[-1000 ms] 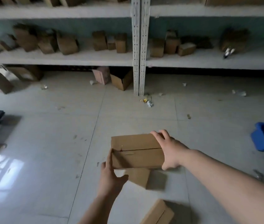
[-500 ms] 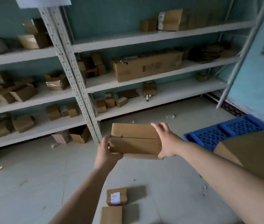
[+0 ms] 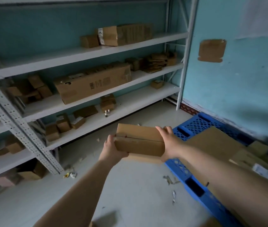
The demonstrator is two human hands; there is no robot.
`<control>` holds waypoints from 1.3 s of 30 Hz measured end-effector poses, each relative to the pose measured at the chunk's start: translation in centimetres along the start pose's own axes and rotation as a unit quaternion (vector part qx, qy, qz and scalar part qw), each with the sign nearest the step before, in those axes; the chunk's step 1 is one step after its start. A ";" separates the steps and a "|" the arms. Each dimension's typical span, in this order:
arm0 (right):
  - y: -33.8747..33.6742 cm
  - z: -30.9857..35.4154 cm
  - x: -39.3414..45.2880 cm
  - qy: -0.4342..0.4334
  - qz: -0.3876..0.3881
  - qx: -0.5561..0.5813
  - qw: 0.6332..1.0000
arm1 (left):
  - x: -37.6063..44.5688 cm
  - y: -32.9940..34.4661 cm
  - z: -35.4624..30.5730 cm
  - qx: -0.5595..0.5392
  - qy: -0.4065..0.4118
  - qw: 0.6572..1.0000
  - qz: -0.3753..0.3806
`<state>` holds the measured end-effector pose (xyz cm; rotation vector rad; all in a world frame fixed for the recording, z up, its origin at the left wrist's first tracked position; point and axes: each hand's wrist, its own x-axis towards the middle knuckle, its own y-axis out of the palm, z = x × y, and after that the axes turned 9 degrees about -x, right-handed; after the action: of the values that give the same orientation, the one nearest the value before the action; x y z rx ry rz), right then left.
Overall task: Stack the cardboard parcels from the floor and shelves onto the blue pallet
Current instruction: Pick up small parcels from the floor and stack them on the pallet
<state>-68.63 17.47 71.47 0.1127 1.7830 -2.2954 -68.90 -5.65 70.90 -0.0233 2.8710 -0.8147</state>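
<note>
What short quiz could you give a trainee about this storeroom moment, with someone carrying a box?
1. True or false: both hands, left hand and right hand, hold the brown cardboard parcel.
2. Where is the blue plastic lattice pallet? A) on a shelf B) on the floor by the turquoise wall C) leaning upright against the rack
3. Fill in: the long brown cardboard carton lies on the white metal ____.

Key: 1 true; 2 B; 3 shelf. The parcel is held in the air, off the floor; flat cardboard boxes already lie on the pallet.
</note>
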 end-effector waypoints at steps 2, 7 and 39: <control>-0.4 -2.0 0.6 0.020 -0.004 0.011 1.000 | 1.6 1.7 -1.2 0.000 0.005 1.000 0.030; -1.5 -6.5 2.5 0.073 -0.015 0.024 0.997 | 7.2 5.5 -4.3 0.010 0.027 0.995 0.093; -4.6 -28.1 22.3 0.544 -0.131 0.266 0.785 | 40.3 36.7 -24.3 -0.023 0.122 0.870 0.477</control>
<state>-93.57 42.61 64.16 1.6820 1.3934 -3.1866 -111.47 35.91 66.22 1.4411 2.5519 -0.5312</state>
